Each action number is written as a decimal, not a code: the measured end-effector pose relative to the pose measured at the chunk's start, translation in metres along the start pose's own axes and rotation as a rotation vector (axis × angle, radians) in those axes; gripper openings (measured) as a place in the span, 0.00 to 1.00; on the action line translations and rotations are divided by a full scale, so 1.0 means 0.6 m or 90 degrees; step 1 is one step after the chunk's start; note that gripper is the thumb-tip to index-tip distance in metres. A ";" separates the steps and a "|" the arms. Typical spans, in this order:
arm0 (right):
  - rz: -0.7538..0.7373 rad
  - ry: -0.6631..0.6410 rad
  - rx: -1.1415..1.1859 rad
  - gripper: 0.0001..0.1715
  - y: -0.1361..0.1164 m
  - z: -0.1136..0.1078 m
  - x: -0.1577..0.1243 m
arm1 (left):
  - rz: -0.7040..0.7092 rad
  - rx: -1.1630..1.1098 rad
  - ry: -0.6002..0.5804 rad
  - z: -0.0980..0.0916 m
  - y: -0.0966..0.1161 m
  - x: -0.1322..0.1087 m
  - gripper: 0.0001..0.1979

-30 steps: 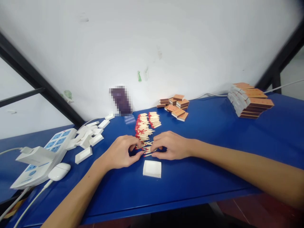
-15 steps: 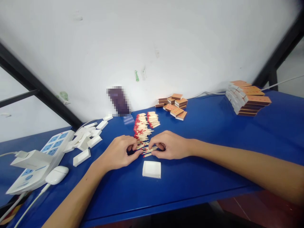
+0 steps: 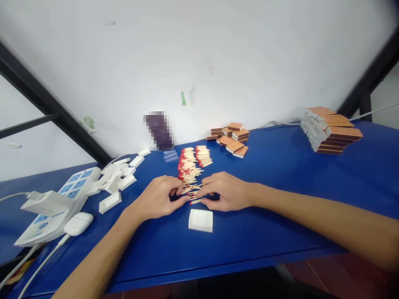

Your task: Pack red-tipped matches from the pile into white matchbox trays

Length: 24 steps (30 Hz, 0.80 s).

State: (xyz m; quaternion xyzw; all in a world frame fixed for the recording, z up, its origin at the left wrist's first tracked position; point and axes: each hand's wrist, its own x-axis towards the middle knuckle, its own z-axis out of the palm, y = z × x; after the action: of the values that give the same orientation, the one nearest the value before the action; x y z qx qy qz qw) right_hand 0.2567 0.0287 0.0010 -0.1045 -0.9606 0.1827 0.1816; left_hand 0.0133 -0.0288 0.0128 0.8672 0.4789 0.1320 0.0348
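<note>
A pile of red-tipped matchsticks (image 3: 189, 168) lies in the middle of the blue table (image 3: 280, 199). My left hand (image 3: 158, 197) and my right hand (image 3: 225, 191) rest at the near end of the pile, fingers curled and pinching a small bundle of matchsticks (image 3: 195, 197) between them. Just in front of the hands lies a white open matchbox tray (image 3: 200, 220), apart from both hands.
White trays (image 3: 115, 180) lie scattered at the left by a white power strip (image 3: 59, 199) and an earbud case (image 3: 77, 223). Orange matchbox sleeves (image 3: 232, 139) sit behind the pile, and a taller stack (image 3: 330, 135) stands far right. The table's front edge is near.
The hands stay at the near end of the pile, fingers shifting slightly on the bundle. The view has wobbled a little; nothing else moved.
</note>
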 end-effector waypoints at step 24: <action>-0.022 0.011 0.004 0.18 0.005 0.004 -0.003 | 0.029 0.010 0.040 0.005 -0.002 0.001 0.16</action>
State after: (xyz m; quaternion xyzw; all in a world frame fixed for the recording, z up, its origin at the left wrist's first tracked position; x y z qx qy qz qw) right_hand 0.2576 0.0303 -0.0030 -0.0886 -0.9601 0.1818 0.1932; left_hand 0.0136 -0.0273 0.0096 0.8736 0.4608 0.1562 0.0102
